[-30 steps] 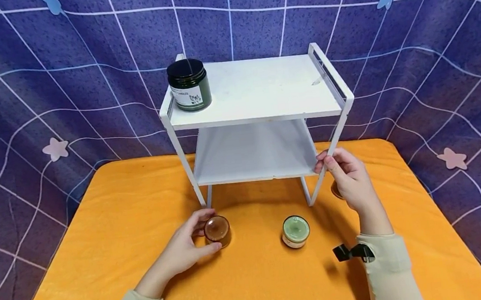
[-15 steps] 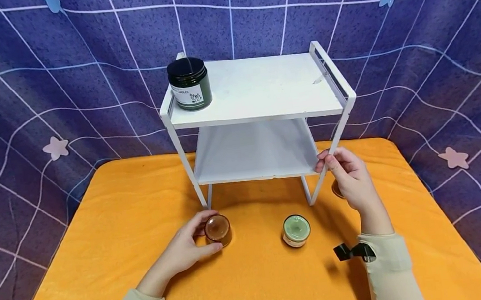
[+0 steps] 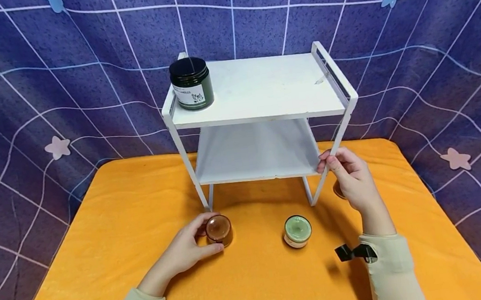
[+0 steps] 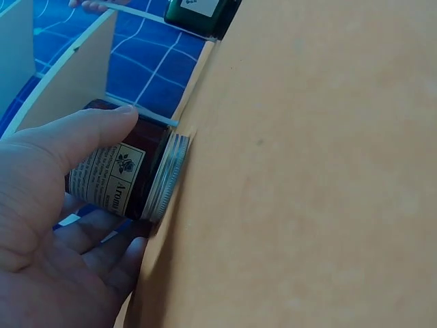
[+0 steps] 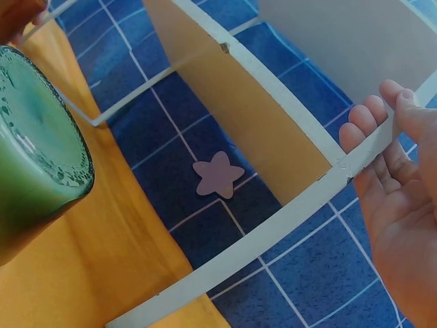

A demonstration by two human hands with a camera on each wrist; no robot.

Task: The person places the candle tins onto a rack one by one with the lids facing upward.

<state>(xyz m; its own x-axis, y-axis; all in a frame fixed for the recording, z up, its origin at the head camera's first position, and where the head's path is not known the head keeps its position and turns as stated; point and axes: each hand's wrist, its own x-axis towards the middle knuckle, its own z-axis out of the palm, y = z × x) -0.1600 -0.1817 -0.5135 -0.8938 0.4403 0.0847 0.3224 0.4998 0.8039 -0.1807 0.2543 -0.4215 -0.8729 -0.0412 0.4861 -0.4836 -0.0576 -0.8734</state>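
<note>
In the head view my left hand (image 3: 186,248) grips an amber glass candle jar (image 3: 218,227) on the table, thumb on one side and fingers on the other. The left wrist view shows this jar (image 4: 119,171) upside down, its silver screw lid (image 4: 167,179) toward the orange cloth and a printed label on its side. My right hand (image 3: 352,177) pinches the front right leg of a white two-tier shelf rack (image 3: 254,151), about level with the lower shelf. Between the hands stands a green candle jar (image 3: 297,230), its round glass base facing up in the right wrist view.
A dark green candle jar (image 3: 191,85) with a black lid stands at the left end of the top shelf. Behind my right hand, a brown round thing (image 3: 339,190) is mostly hidden. Orange cloth (image 3: 256,287) covers the table, and a blue star-patterned curtain (image 3: 105,96) hangs behind.
</note>
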